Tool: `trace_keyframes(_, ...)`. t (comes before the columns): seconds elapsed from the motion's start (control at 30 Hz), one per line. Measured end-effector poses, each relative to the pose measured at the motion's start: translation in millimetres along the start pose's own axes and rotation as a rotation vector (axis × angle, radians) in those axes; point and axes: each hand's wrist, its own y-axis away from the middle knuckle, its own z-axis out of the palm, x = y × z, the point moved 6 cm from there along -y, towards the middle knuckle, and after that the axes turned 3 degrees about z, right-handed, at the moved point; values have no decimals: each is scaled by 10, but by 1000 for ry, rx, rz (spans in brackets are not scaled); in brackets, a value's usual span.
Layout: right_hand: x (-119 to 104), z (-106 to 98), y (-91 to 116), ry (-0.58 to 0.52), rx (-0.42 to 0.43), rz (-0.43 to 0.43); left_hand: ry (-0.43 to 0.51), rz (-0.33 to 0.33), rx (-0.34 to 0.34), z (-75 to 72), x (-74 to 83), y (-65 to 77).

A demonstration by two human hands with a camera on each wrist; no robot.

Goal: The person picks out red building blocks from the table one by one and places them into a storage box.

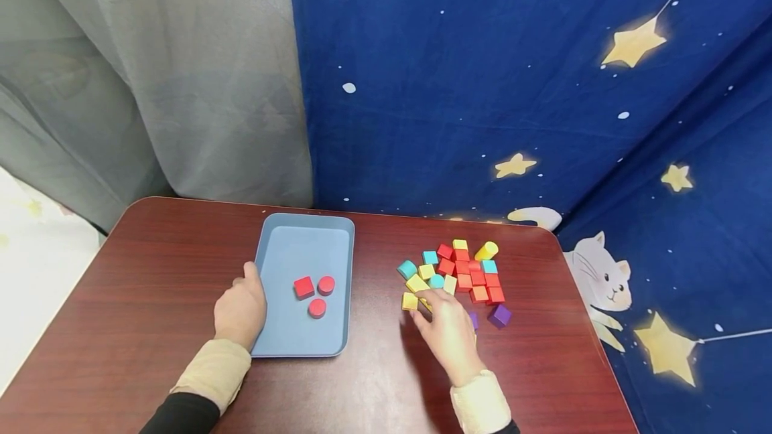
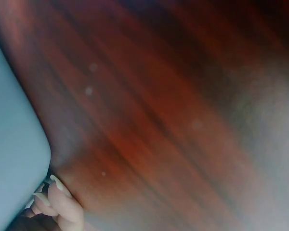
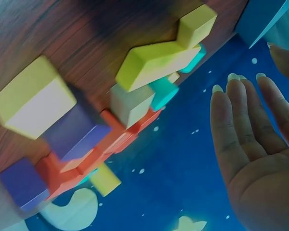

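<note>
My left hand (image 1: 240, 307) grips the left rim of the blue-grey tray (image 1: 304, 220). In the left wrist view its curled fingers (image 2: 62, 204) lie against the tray's edge. Inside the tray are a red cube (image 1: 304, 288) and two red cylinders (image 1: 326, 285) (image 1: 317, 308). Over the near left side of the block pile hovers my right hand (image 1: 449, 337), its thumb and fingers apart around nothing. A yellow cube (image 1: 409, 301) is nearest to its fingertips; in the right wrist view this cube (image 3: 196, 26) stands clear of the fingers.
Several red blocks (image 1: 477, 278) lie close together on the right of the table (image 1: 374, 380), with teal and yellow ones beside them. A yellow cylinder (image 1: 486, 251) stands at the back. Nearer lies a purple cube (image 1: 500, 316). Curtains (image 1: 422, 119) hang behind the table.
</note>
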Motion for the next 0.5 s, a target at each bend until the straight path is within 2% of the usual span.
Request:
trace_keyframes(0.23, 231, -60, 17, 34, -19, 56, 6, -4, 16, 12, 6, 6)
trace_keyframes(0.5, 454, -116, 56, 2, -33, 111, 9, -7, 4, -7, 7, 5)
